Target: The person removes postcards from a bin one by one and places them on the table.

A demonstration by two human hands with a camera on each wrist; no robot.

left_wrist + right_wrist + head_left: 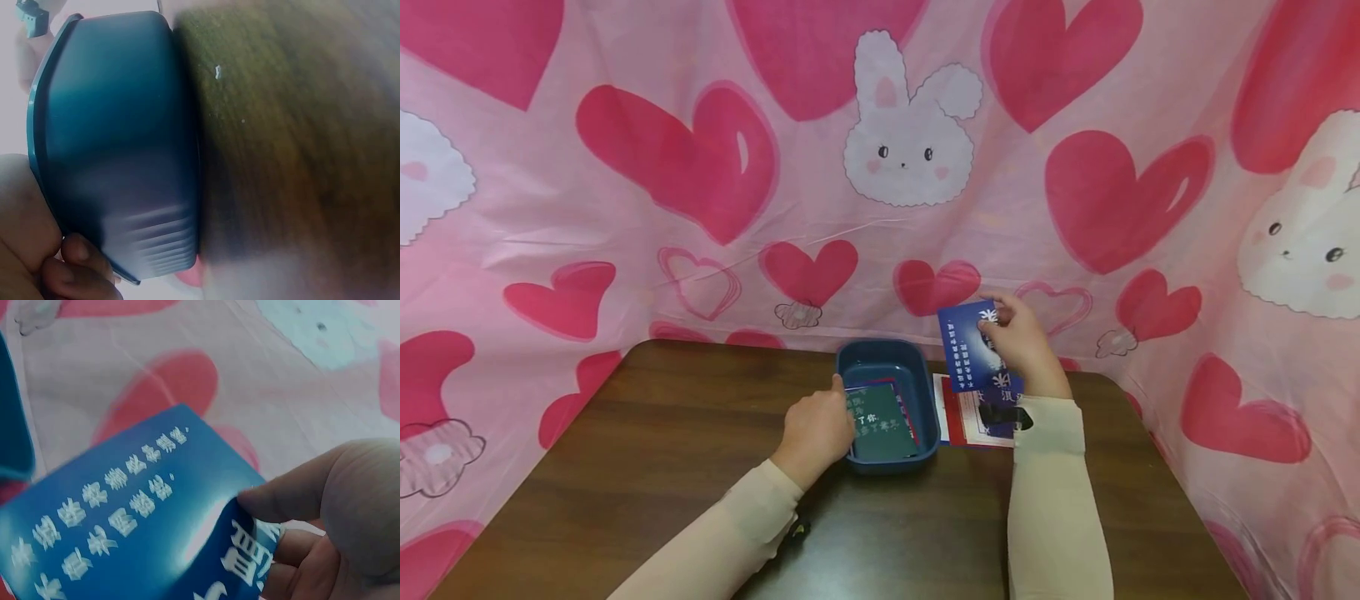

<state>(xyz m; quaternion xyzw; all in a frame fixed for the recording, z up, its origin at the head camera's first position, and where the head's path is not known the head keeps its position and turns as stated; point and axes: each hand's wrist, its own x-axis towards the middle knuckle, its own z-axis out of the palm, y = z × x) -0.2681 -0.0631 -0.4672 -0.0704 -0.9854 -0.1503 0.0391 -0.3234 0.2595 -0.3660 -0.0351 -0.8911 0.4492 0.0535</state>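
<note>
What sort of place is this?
Probably a makeshift indoor workspace: a pink heart-patterned backdrop hangs behind a brown table, which bears a blue bin with cards inside.

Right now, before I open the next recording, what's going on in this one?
A person's right hand holds up a blue card by its edge, while the left hand grips the left rim of a dark blue tray. Cards lie in the tray, a green card on top. More cards lie just right of the tray, partly hidden.
</note>
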